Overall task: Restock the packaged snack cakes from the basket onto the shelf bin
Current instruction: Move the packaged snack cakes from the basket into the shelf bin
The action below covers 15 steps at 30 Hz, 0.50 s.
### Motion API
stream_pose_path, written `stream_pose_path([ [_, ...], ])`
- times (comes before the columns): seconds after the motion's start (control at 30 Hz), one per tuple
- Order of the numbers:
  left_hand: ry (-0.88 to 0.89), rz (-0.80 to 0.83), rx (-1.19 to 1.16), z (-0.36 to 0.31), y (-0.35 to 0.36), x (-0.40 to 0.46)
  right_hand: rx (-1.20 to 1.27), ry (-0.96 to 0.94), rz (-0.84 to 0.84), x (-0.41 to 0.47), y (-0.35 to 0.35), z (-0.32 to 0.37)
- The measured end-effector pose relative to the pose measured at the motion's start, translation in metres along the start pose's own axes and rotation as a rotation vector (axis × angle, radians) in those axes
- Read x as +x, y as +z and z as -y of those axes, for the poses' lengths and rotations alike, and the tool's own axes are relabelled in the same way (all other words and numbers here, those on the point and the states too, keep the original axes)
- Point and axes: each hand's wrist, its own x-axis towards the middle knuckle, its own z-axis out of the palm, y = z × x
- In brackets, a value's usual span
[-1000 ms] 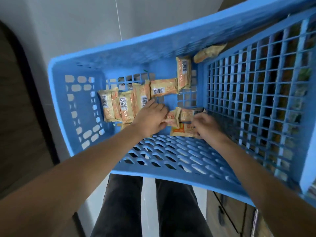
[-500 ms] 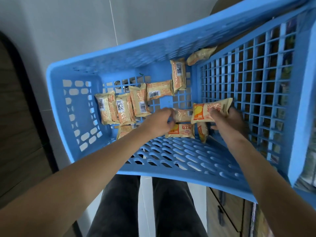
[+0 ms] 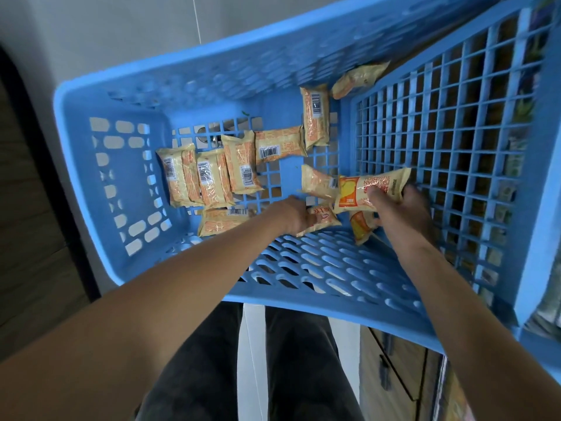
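Observation:
A blue plastic basket (image 3: 303, 284) holds several yellow-orange packaged snack cakes. A row of them (image 3: 209, 174) lies barcode-up at the left of the basket floor, and two more (image 3: 314, 117) lie further back. My right hand (image 3: 400, 211) is shut on one snack cake (image 3: 368, 189), lifted a little off the floor beside the right grid wall. My left hand (image 3: 293, 215) is closed on another cake (image 3: 324, 218) that rests on the floor. A further cake (image 3: 361, 226) sits under my right hand, partly hidden.
One loose cake (image 3: 356, 79) lies at the far right corner, outside the grid wall (image 3: 455, 147). My dark trousers (image 3: 236, 375) and a white floor show below the basket. A wooden cabinet (image 3: 394, 375) stands at lower right, a dark wooden panel (image 3: 27, 238) at left.
My right hand picked one cake off the basket floor and raised it toward the right wall. My left hand slid right from the left-hand row and closed on a cake near the middle.

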Motion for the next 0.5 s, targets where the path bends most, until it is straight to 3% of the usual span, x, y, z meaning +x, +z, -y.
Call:
stream_pose_path([
  [0.1, -0.055, -0.018, 0.208, -0.006, -0.006, 0.004, 0.015, 0.0, 0.004, 0.0, 0.002, -0.001],
  [0.2, 0.008, -0.041, 0.322, -0.012, -0.011, 0.001, 0.028, 0.002, 0.026, -0.002, 0.003, 0.001],
  [0.3, 0.087, -0.046, 0.218, -0.016, -0.009, -0.009, 0.045, -0.008, 0.05, -0.005, 0.004, 0.002],
  [0.4, 0.087, -0.203, 0.148, -0.013, 0.0, -0.022, 0.129, 0.01, 0.074, -0.009, 0.003, 0.005],
  [0.5, 0.033, -0.297, -0.18, 0.003, -0.002, -0.043, 0.188, 0.012, 0.111, -0.02, -0.002, 0.01],
])
